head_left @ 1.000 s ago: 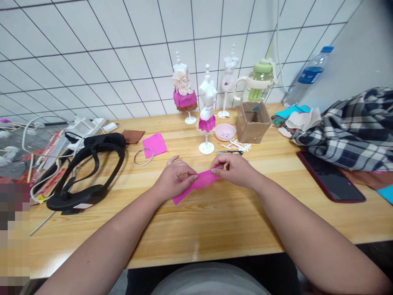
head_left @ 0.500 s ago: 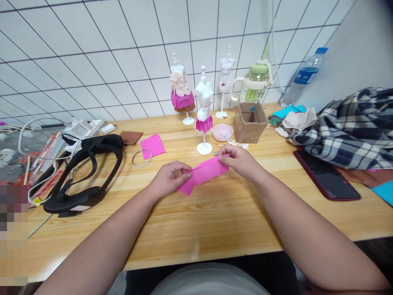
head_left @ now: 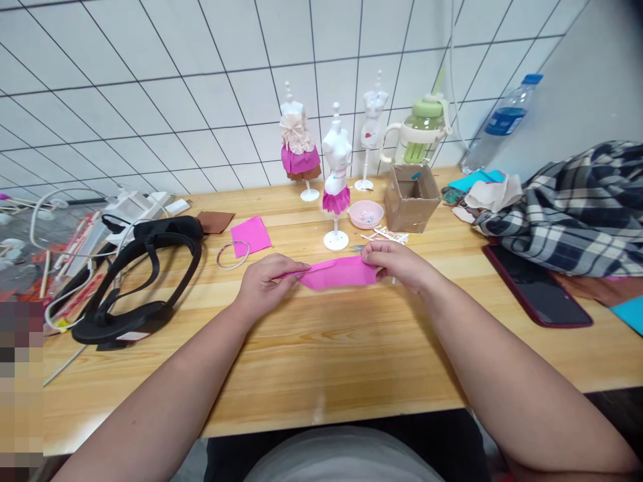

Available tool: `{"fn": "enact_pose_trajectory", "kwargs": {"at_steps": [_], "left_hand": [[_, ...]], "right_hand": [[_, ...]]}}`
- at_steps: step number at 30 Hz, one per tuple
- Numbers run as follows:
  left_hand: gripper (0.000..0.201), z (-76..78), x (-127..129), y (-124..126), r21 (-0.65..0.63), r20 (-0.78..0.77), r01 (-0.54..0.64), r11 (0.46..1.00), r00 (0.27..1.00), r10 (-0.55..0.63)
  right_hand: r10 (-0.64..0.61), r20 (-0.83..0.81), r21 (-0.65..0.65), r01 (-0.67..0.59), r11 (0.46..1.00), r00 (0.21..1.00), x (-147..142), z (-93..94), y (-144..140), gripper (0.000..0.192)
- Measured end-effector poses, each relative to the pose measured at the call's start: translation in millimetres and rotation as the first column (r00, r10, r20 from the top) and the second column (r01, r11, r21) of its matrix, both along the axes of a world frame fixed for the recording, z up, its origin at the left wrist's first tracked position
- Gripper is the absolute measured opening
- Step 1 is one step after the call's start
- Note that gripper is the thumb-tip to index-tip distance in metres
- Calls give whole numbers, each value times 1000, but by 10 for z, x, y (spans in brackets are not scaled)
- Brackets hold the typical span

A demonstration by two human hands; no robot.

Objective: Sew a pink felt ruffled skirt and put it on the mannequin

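A strip of pink fabric (head_left: 339, 274) is stretched between my hands, just above the table, with its upper edge folded over. My left hand (head_left: 266, 284) pinches its left end between thumb and fingers. At the other end, my right hand (head_left: 394, 262) grips the top corner the same way. Directly behind the strip stands a small white mannequin (head_left: 336, 150) wearing a short pink ruffle at the hips. Scissor tips or similar metal points (head_left: 358, 248) show beside my right hand; the rest is hidden.
Two more mannequins, one dressed (head_left: 300, 144) and one bare (head_left: 372, 120), stand by the wall. A pink dish (head_left: 366, 214), cardboard box (head_left: 412, 207) and phone (head_left: 537, 288) are to the right. A pink square (head_left: 251, 234), a ring (head_left: 232, 256) and a black headset (head_left: 138, 284) are leftward.
The pink strip has gone from slanting to nearly level and is pulled straighter. My left hand has moved slightly left and up, my right hand slightly right.
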State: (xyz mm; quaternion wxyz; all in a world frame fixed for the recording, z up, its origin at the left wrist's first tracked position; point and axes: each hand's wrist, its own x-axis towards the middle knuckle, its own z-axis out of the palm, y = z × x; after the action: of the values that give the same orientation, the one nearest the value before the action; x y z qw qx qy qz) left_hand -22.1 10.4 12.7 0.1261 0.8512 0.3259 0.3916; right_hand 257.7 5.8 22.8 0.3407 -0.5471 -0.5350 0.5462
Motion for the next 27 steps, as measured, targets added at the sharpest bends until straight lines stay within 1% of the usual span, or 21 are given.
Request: {"fn": "enact_pose_trajectory", "kwargs": {"at_steps": [1,2,3,4,5,7,9,12,15,17,19,21,22,23,24,27], "left_hand": [[16,12,2,-1,6,-13,31,999,999,-31],[17,23,7,-3,9,-36,73,997,997,-73],[18,34,16,-8,11,-61,120,993,991,-119],[19,44,27,-16,13,-85,163,987,983,-161],[20,51,39,-24,12,-105,198,980,975,-196],[20,60,62,-42,16,-122,226,974,967,-223],[20,60,75,-53,16,-123,223,975,968,-219],[20,54,65,-43,-24,-146,196,980,969,-197],[21,69,22,-12,-51,-211,153,987,964,-160],[27,99,-7,-3,-68,-247,142,988,957,-154],[43,138,-13,-18,-148,-248,167,975,948,-200],[55,168,18,-54,-269,-222,180,946,944,-243],[58,176,46,-75,-320,-214,159,934,948,-235],[58,179,79,-95,-351,-221,115,929,954,-202],[53,177,113,-112,-369,-240,66,927,957,-163],[24,158,183,-132,-385,-297,-41,922,951,-82]], "right_hand": [[-11,75,105,4,994,997,-7,2,-9,16],[-18,131,223,-11,975,991,-24,9,-26,28],[-12,167,330,-44,943,986,-50,19,-50,39],[35,184,397,-107,911,982,-82,30,-79,44],[117,195,409,-189,893,974,-119,41,-109,39],[236,241,360,-313,879,941,-187,49,-160,30],[274,291,304,-360,882,917,-233,35,-181,28],[255,333,292,-357,887,908,-247,2,-161,18],[233,342,285,-336,897,910,-232,-4,-138,15],[219,366,281,-332,901,905,-227,8,-141,12],[208,397,297,-339,893,894,-235,19,-160,11],[214,412,313,-358,880,886,-254,27,-185,11],[222,417,317,-370,873,882,-266,29,-198,12],[227,422,320,-379,868,877,-277,31,-209,12],[230,429,322,-386,864,873,-286,33,-218,12],[229,443,336,-397,854,867,-296,38,-230,12]]}}
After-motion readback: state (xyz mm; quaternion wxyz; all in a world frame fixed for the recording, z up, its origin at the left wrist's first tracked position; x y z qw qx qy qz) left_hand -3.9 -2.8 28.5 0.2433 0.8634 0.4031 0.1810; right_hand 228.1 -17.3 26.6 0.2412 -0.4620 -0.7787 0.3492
